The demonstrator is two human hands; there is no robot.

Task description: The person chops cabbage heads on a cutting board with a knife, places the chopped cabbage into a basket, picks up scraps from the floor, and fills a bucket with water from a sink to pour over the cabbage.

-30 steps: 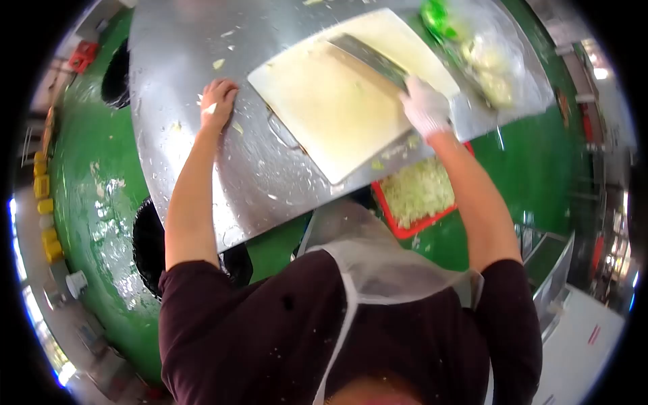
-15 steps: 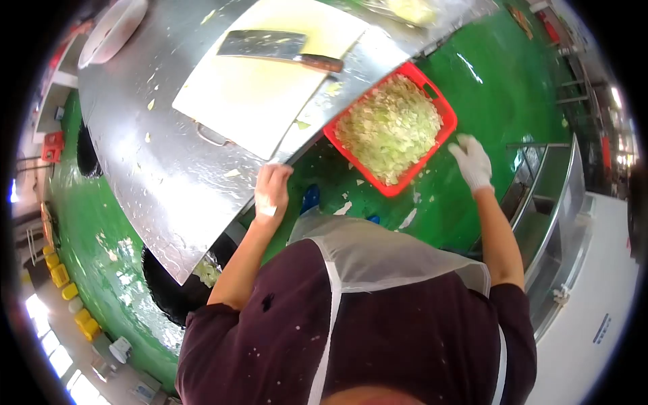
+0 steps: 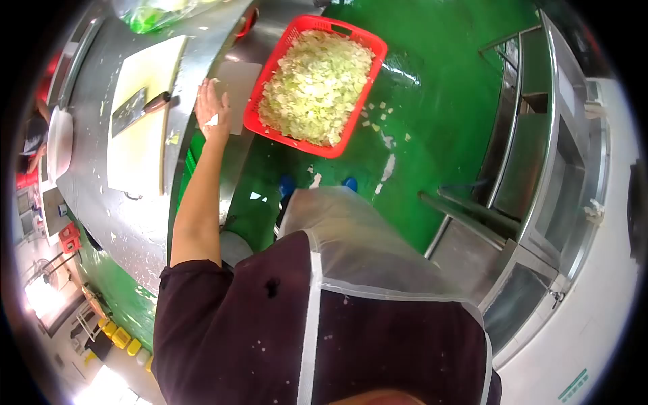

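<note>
My left hand (image 3: 212, 113) is bare, its fingers stretched out beside the edge of the metal table, with a small white patch near the wrist. To its right a red plastic basket (image 3: 342, 143), heaped with chopped cabbage (image 3: 314, 84), sits low in front of me. On the table, left of this hand, a pale cutting board (image 3: 138, 162) carries a cleaver (image 3: 130, 111) with a wooden handle. My right hand is out of view.
Cabbage scraps (image 3: 385, 169) lie on the wet green floor (image 3: 432, 101). Metal cabinets (image 3: 533, 202) line the right side. A white basin (image 3: 59, 145) stands at the table's far left, near a person's arm (image 3: 39, 152). A plastic bag (image 3: 152, 17) lies at the top left.
The view has turned right, so table, board and cleaver appear farther left. My left hand has gone from curled to stretched out. The gloved right hand has left the view.
</note>
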